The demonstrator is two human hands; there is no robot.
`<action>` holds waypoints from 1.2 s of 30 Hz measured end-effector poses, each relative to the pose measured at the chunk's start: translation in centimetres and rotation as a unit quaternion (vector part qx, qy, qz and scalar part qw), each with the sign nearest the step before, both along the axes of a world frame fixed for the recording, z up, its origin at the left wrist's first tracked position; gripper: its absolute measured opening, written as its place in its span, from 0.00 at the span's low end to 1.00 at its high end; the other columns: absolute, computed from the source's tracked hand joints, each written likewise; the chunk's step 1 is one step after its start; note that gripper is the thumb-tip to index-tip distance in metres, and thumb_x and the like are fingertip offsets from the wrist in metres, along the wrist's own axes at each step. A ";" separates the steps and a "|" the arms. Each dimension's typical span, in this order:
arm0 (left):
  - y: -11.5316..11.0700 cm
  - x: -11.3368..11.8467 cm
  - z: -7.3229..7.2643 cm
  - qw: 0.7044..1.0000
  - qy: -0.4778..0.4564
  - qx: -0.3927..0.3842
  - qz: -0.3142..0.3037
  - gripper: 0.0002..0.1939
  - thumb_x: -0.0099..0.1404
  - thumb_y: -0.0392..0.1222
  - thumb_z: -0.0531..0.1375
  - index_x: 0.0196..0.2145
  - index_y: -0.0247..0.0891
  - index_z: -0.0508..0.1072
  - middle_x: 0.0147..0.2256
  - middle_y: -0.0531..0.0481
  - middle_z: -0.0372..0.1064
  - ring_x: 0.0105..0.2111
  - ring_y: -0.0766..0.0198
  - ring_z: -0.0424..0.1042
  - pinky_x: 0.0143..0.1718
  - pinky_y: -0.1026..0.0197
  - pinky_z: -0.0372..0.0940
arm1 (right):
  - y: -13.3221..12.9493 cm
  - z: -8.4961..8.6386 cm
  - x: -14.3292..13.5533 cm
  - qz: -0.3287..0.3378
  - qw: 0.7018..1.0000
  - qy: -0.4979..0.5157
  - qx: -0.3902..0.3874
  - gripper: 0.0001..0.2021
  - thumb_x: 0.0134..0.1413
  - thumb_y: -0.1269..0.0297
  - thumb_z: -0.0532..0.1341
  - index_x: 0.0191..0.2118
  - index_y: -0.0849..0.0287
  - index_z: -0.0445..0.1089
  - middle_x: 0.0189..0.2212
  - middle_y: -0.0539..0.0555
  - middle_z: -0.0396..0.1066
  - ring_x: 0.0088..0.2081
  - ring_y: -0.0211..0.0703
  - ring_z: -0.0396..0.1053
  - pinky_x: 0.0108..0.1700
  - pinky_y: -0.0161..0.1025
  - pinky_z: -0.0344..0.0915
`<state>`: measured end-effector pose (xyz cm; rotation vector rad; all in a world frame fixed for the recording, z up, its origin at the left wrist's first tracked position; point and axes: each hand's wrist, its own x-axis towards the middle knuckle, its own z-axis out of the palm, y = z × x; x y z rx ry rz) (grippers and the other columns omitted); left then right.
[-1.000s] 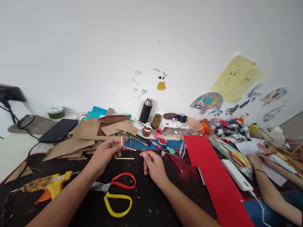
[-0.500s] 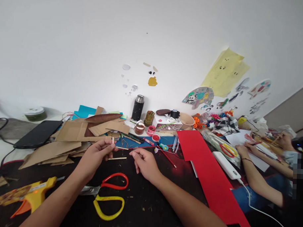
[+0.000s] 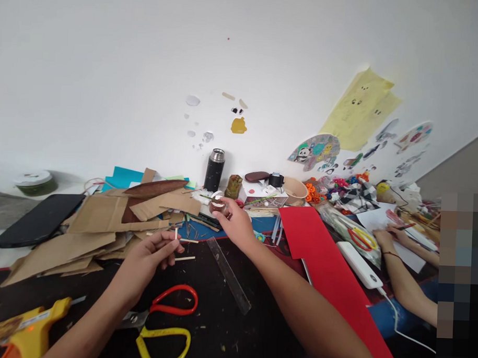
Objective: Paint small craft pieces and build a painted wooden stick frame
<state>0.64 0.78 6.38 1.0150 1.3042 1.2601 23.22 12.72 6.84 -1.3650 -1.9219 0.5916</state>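
In my left hand (image 3: 156,252), closed fingers pinch a short, pale wooden stick (image 3: 176,232) that stands upright above the fingertips. More thin sticks (image 3: 186,258) lie just beyond that hand on the dark table. My right hand (image 3: 235,226) is stretched towards the back, its thumb and fingers around the right side of a small brown jar (image 3: 216,203) with white at its top. Below the right hand lies a clear ruler (image 3: 228,275). Scissors (image 3: 171,315) with one red and one yellow handle rest near my left forearm.
A yellow glue gun (image 3: 36,326) lies front left, with cardboard pieces (image 3: 99,213) behind. A black flask (image 3: 214,170) stands by the wall. To the right are a red sheet (image 3: 318,265), a white power strip (image 3: 359,264) with its cable, and another person's arms (image 3: 400,278).
My right hand has moved forward from above the table to the small brown jar, uncovering the ruler. My left hand still holds the stick. The view has shifted slightly.
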 end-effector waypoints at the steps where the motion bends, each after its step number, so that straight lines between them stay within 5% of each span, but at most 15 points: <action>1: 0.0 0.0 0.0 1.000 0.003 -0.002 -0.002 0.27 0.51 0.65 0.74 0.35 0.40 0.78 0.29 0.48 0.79 0.23 0.63 0.67 0.26 0.60 0.60 | 0.4 0.1 -0.4 -0.002 1.000 -0.023 0.000 0.24 0.65 0.59 0.71 0.65 0.51 0.74 0.32 0.49 0.81 0.39 0.51 0.79 0.42 0.40 0.66; 5: 0.2 0.1 0.0 1.000 0.011 -0.018 -0.012 0.28 0.50 0.68 0.74 0.34 0.41 0.79 0.28 0.48 0.79 0.23 0.62 0.67 0.25 0.60 0.60 | 1.8 0.5 -1.9 0.007 0.994 -0.106 0.022 0.27 0.66 0.54 0.72 0.67 0.50 0.72 0.40 0.54 0.84 0.42 0.54 0.81 0.43 0.41 0.67; 10: 0.3 0.1 -0.6 0.999 0.009 -0.040 -0.009 0.31 0.47 0.70 0.74 0.34 0.41 0.79 0.28 0.48 0.79 0.23 0.62 0.67 0.25 0.60 0.60 | 3.1 0.9 -2.8 0.023 0.980 -0.189 0.060 0.12 0.72 0.56 0.67 0.55 0.53 0.80 0.42 0.56 0.86 0.44 0.54 0.81 0.42 0.41 0.66; 18: 0.3 0.0 -0.9 0.998 0.025 -0.056 -0.034 0.29 0.48 0.72 0.73 0.32 0.43 0.79 0.24 0.51 0.74 0.23 0.60 0.67 0.25 0.60 0.62 | 4.5 2.7 -0.2 -0.010 0.978 -0.189 0.091 0.13 0.77 0.59 0.58 0.45 0.57 0.79 0.41 0.60 0.83 0.41 0.52 0.79 0.42 0.40 0.63; 29: 0.4 0.3 -1.4 0.996 0.033 -0.070 -0.034 0.29 0.48 0.73 0.72 0.32 0.43 0.81 0.26 0.48 0.77 0.23 0.60 0.67 0.26 0.58 0.63 | 5.4 1.1 2.6 -0.001 0.993 0.120 0.005 0.13 0.74 0.52 0.58 0.41 0.54 0.74 0.30 0.49 0.79 0.25 0.43 0.78 0.33 0.36 0.69; 36: 0.4 0.0 -1.8 0.995 0.044 -0.083 -0.031 0.34 0.46 0.78 0.71 0.31 0.44 0.81 0.27 0.47 0.78 0.23 0.60 0.67 0.26 0.58 0.64 | 5.2 2.4 1.3 0.061 0.991 -0.074 0.090 0.12 0.77 0.59 0.58 0.43 0.55 0.77 0.39 0.57 0.82 0.44 0.51 0.79 0.47 0.41 0.68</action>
